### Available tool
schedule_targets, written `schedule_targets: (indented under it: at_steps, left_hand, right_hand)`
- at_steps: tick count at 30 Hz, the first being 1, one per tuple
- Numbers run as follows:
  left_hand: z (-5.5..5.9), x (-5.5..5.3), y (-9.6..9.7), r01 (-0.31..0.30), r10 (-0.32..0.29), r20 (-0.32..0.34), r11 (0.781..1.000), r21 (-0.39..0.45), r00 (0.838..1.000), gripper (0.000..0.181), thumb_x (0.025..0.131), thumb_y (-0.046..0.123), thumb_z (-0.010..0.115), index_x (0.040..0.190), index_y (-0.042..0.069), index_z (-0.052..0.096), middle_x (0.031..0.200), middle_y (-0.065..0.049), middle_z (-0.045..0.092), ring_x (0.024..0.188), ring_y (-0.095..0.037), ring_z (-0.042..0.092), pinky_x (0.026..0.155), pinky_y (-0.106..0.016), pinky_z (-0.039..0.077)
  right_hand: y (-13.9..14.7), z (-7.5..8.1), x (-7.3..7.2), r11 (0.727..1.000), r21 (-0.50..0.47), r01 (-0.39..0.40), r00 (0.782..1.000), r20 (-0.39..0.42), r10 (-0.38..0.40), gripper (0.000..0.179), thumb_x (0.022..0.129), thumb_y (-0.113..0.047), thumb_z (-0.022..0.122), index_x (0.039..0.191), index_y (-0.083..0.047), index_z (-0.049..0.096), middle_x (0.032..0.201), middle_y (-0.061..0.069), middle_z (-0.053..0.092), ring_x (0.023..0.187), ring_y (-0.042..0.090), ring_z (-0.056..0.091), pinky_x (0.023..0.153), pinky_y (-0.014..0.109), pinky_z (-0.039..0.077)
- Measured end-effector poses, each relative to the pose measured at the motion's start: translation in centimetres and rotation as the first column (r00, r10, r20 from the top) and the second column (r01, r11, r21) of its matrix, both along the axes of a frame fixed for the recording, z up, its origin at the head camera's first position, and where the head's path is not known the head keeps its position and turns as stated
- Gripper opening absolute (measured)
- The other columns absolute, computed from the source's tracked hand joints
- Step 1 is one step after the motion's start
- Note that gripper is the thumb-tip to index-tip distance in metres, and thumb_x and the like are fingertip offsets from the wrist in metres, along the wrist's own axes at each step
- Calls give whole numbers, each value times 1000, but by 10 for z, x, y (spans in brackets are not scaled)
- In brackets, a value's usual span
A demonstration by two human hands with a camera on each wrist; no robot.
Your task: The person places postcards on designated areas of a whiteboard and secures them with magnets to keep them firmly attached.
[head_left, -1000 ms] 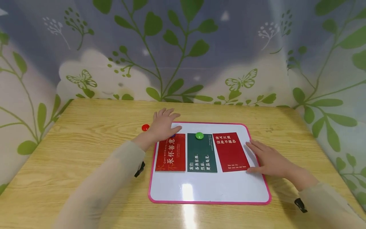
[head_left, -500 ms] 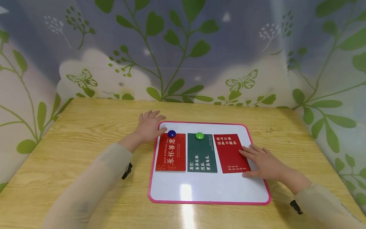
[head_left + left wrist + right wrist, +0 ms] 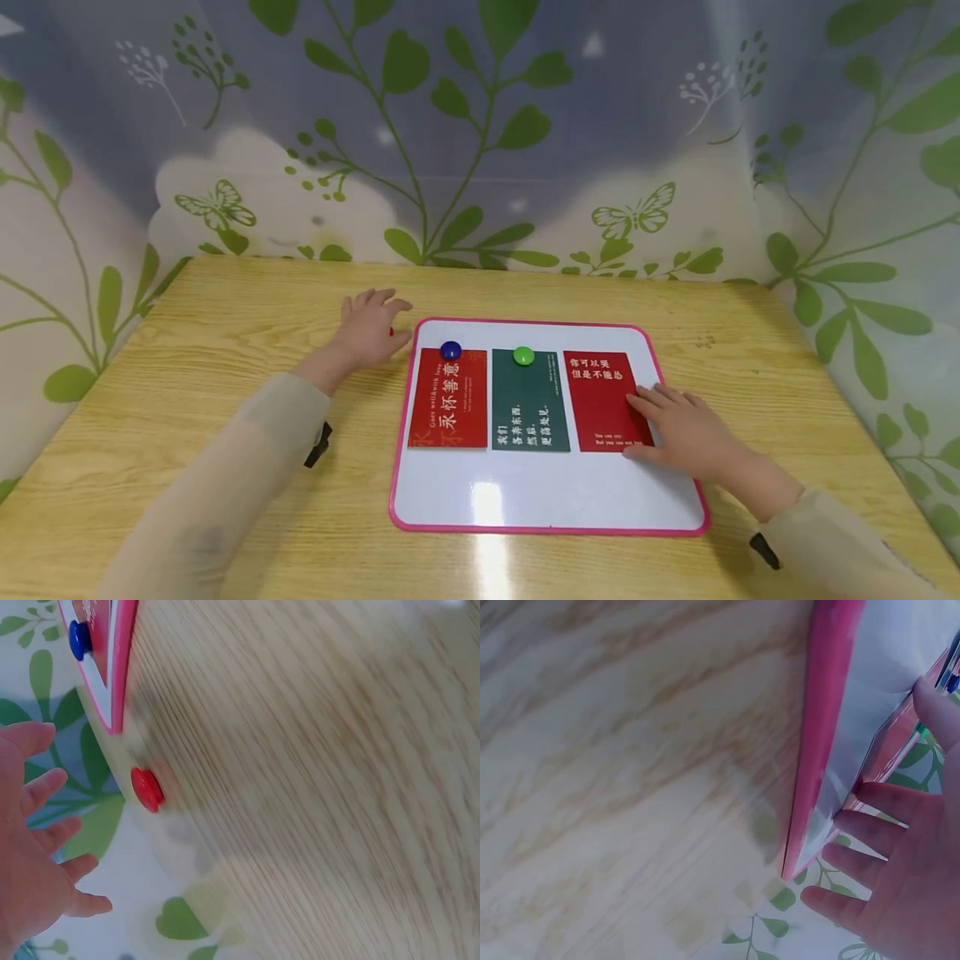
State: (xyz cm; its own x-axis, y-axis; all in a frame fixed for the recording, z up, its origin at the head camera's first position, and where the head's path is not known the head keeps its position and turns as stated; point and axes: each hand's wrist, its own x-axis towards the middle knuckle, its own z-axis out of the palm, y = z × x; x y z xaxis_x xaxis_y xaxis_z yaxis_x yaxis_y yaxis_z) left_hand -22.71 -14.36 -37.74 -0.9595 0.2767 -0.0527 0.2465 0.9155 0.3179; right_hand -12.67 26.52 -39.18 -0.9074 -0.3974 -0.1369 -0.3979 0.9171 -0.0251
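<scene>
My left hand (image 3: 366,332) hovers left of the whiteboard (image 3: 517,496), fingers spread, holding nothing. Below it on the table lies a red round magnet (image 3: 148,789), mostly hidden by the hand in the head view. My right hand (image 3: 693,433) rests its fingertips on the right edge of a dark red card (image 3: 600,408) on the board. To that card's left is a green card (image 3: 530,408) under a green magnet (image 3: 523,356). At the board's left side a red card (image 3: 468,417) lies under a blue magnet (image 3: 450,350).
The pink-rimmed board lies flat on a wooden table (image 3: 225,333). A patterned curtain (image 3: 465,167) with leaves and butterflies stands behind the table and at both sides. Light glares on the board's lower part.
My left hand has moved left from over the blue magnet to beside the red magnet. My right hand has shifted left onto the dark red card, which now sits straighter.
</scene>
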Motion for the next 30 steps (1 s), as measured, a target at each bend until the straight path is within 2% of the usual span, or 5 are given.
schedule_targets:
  at_steps: [5, 9, 18, 25, 30]
  left_hand:
    - [-2, -2, -9, -14, 14, 5, 1000, -26, 1000, 49, 92, 28, 55, 134, 5, 46, 148, -24, 29, 137, -47, 19, 109, -67, 7]
    - [-5, -4, -15, -37, 38, 17, 998, -56, 999, 49, 91, 27, 56, 134, 4, 47, 148, -25, 29, 136, -48, 20, 109, -67, 8]
    - [-9, -5, -22, -54, 59, 29, 988, -146, 998, 47, 90, 26, 59, 130, 3, 50, 145, -26, 32, 133, -50, 24, 108, -69, 10]
    - [-12, -10, -21, -71, 82, 48, 978, -197, 995, 49, 90, 27, 59, 131, 2, 50, 145, -27, 31, 133, -50, 24, 108, -69, 9]
    - [-13, -13, -19, -82, 94, 42, 973, -214, 995, 44, 89, 27, 59, 124, 1, 54, 142, -28, 35, 131, -50, 27, 108, -68, 12]
  right_hand:
    - [0, -3, 2, 997, -74, -33, 999, 19, 35, 81, 71, -42, 76, 135, -1, 47, 138, 23, 45, 124, 41, 44, 97, 57, 41]
    - [2, -4, 3, 990, -116, -74, 996, 49, 80, 80, 74, -39, 75, 138, -2, 44, 142, 23, 41, 127, 41, 42, 99, 55, 42]
    - [-2, -1, 2, 995, -84, -59, 993, 99, 68, 72, 78, -40, 71, 135, -2, 48, 139, 23, 46, 125, 41, 45, 100, 55, 40]
    - [-6, 1, 2, 997, -65, -36, 994, 97, 42, 70, 78, -40, 72, 134, -3, 50, 138, 22, 48, 125, 40, 47, 100, 56, 40]
    - [-6, 0, 2, 998, -56, -41, 996, 82, 45, 70, 77, -39, 72, 133, -3, 51, 137, 21, 49, 124, 39, 47, 100, 56, 40]
